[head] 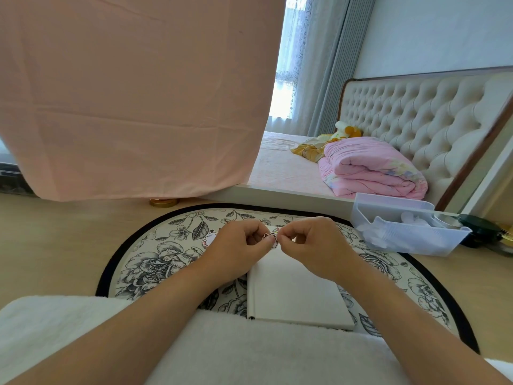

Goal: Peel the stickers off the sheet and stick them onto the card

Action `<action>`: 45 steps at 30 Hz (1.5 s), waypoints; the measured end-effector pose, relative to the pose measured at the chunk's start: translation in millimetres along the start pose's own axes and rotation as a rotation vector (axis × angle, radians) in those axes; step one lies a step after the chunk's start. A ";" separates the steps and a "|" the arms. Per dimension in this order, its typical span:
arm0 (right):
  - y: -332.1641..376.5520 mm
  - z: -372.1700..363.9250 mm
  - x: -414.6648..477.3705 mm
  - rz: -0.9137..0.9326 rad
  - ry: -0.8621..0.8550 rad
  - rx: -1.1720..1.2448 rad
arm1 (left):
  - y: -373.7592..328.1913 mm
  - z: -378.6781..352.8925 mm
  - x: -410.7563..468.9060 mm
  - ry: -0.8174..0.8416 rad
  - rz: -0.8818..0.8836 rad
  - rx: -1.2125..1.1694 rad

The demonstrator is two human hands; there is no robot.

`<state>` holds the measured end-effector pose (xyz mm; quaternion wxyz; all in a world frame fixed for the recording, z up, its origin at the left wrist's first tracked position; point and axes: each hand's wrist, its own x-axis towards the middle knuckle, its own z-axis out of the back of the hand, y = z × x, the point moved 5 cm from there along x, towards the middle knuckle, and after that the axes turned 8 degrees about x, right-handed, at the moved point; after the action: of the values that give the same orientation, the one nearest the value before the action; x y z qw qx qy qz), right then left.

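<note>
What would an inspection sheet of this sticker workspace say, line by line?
Surface: round floral mat on a wooden top.
Job's things: white card lies on the mat; small sticker is held above the card's far end; another sticker lies on the mat further left.
Clutter: clear plastic bin, gold lid, dark round container.
Grippers: left hand and right hand both pinch the small sticker.
Cables: nothing seen.
Surroundings: hanging pink cloth, folded pink quilt on a bed, white towel nearest the camera.
</note>
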<state>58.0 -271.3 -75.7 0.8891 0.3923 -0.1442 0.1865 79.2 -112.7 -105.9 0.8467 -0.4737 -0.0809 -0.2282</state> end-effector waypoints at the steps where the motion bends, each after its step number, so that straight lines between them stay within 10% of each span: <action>1: 1.0 -0.4 -0.5 0.026 -0.014 -0.047 | -0.4 -0.1 -0.2 0.003 -0.003 0.003; 19: -13.4 -6.5 0.4 -0.199 -0.065 0.266 | -15.7 11.4 -6.9 -0.287 -0.146 0.370; 33: -2.8 -4.9 -0.8 0.002 -0.140 -0.132 | 0.5 0.7 -2.3 -0.162 0.079 0.092; 45: -12.4 -9.1 1.1 -0.153 -0.102 0.201 | 2.9 -3.6 1.0 -0.070 0.044 0.114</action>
<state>65.5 -271.9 -89.1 0.8485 0.4983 -0.1392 0.1114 81.1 -114.7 -109.7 0.8739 -0.4339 -0.1128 -0.1879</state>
